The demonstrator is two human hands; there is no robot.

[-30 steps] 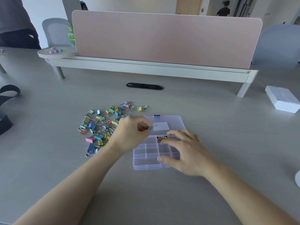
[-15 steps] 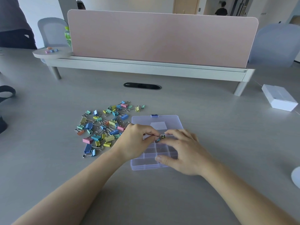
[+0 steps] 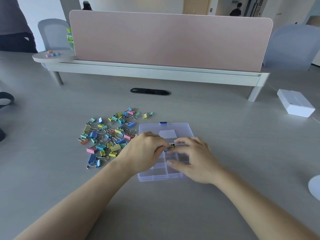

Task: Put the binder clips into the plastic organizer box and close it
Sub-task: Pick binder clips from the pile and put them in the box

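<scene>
Left hand (image 3: pixel 145 149) carried a blue clip (image 3: pixel 167 149) from the pile (image 3: pixel 110 134) at 9 o'clock into the box (image 3: pixel 155 177); still pinching it. Right hand (image 3: pixel 194 160) steadies box, fingers spread.

A wide pale grey table (image 3: pixel 216 118) carries a loose heap of pastel metal binder clips (image 3: pixel 109 137), with a clear plastic compartment box (image 3: pixel 181 129) just right of them. A small white cardboard box (image 3: pixel 295 105) sits well apart at the right edge, behind a dark oval cable slot (image 3: pixel 150 91).

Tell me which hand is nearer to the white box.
Right. The right hand rests on the organizer box, toward the white box; the left hand is farther away.
</scene>
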